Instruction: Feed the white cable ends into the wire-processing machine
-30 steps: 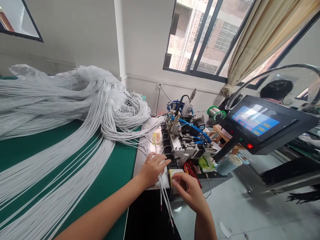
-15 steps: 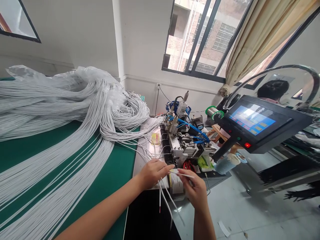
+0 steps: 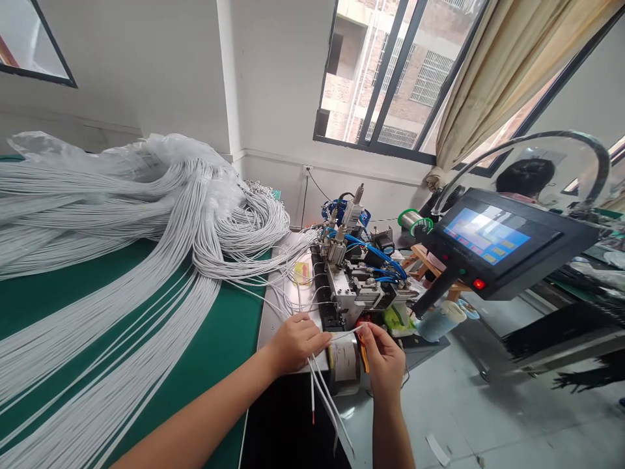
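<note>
My left hand (image 3: pixel 300 343) is closed around thin white cables (image 3: pixel 326 398) at the front edge of the machine's plate. Their loose ends hang below it, one with a red tip. A single white cable (image 3: pixel 347 335) runs from its fingertips across to my right hand (image 3: pixel 384 358), which pinches the far end between thumb and finger. An orange strip (image 3: pixel 365 357), perhaps a tool handle, shows just beside my right palm; I cannot tell whether the hand touches it. Just behind both hands stands a machine with metal clamps and blue air hoses (image 3: pixel 375 251), more white cables leading into its side.
Large bundles of white cable (image 3: pixel 170 241) spread over the green table (image 3: pixel 224 332) at left. A control screen (image 3: pixel 488 234) stands on a post at right. A solder-like wire spool (image 3: pixel 414 221) sits behind the machine. A person (image 3: pixel 525 179) is farther back.
My right hand has moved slightly and turned; the cable between the hands now shows as a longer stretch. The orange strip has come into sight. My left hand stays nearly in place.
</note>
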Available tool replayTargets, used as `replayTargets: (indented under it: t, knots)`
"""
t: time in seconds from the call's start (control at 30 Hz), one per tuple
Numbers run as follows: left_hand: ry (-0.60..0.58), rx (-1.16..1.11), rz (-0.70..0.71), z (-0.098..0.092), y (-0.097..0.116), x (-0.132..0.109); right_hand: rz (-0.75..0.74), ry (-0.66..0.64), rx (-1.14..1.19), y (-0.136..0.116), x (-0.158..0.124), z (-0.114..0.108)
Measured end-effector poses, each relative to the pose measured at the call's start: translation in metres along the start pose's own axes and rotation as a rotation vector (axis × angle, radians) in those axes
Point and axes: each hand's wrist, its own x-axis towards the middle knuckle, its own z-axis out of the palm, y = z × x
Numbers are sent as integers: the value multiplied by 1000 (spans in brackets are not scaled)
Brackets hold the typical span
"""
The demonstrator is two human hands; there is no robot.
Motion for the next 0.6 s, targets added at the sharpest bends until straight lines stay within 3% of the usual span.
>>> replayTargets:
  t: [0.13,0.37,0.6]
  knots:
    - [-4,-1,-92,1,0,1,14,-82,30,3,4,-2]
    - [-11,38,-124,5,-2,-3,215,-259,291,4,10,-6]
    - [-70,30,-107,6,-3,-3,305,-245,462,7,8,-1]
